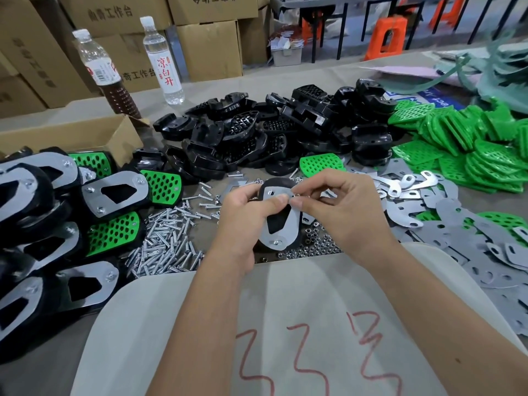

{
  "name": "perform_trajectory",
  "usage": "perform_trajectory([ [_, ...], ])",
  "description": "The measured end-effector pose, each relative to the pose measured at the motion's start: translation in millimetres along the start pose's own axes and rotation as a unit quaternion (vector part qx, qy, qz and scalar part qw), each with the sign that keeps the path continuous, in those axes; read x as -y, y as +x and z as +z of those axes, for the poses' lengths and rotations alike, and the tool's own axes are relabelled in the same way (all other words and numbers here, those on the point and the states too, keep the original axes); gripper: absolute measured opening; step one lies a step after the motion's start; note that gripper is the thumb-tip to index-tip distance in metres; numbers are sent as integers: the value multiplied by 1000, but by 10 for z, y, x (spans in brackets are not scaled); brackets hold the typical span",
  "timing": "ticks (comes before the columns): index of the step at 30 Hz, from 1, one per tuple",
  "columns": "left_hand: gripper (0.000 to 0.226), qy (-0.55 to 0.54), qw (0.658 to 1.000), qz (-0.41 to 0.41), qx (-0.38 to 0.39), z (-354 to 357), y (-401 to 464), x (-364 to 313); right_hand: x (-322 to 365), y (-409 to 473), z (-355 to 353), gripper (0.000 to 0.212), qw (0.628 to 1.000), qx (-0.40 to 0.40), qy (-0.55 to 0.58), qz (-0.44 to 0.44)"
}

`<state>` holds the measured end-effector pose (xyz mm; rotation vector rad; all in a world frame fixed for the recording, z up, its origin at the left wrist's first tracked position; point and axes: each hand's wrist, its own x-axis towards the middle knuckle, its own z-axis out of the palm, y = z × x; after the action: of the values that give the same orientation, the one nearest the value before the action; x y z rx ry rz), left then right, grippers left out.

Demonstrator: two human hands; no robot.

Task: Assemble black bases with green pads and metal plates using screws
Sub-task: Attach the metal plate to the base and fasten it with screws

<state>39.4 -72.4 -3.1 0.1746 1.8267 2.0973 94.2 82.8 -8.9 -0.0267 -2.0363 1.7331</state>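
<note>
The left hand is gripping a black base with its metal plate above the table; the right hand is pinching something tiny at its top. A cardboard box is sitting behind, contents hidden.

The desk is crowded on nearly every side. At the left of the frame, finished assemblies form a stacked wall; loose screws spread just right of them. A heap of black bases blocks the upper centre. Green pads and metal plates fill the right. 2 bottles stand upright at upper left, beside an open carton. Bare desk shows behind the heap, along the top.
</note>
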Motion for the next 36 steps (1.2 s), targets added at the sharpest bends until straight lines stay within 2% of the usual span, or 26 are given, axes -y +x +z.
perform_trajectory([
  [5,7,8,1000,-4,-3,-4,-6,-3,-22,14,-36,17,1000,18,7,18],
  [8,7,14,1000,-8,-12,-10,-6,-10,-34,22,-53,15,999,42,-1,7],
  [19,8,-2,1000,-23,1,-25,-2,-25,-38,27,-37,15,998,47,-10,-32],
  [25,30,-6,999,-47,25,-70,9,-40,-44,62,-92,19,996,87,20,-25],
  [36,19,19,999,-17,23,-54,5,-22,-46,38,-69,13,999,38,9,-31],
])
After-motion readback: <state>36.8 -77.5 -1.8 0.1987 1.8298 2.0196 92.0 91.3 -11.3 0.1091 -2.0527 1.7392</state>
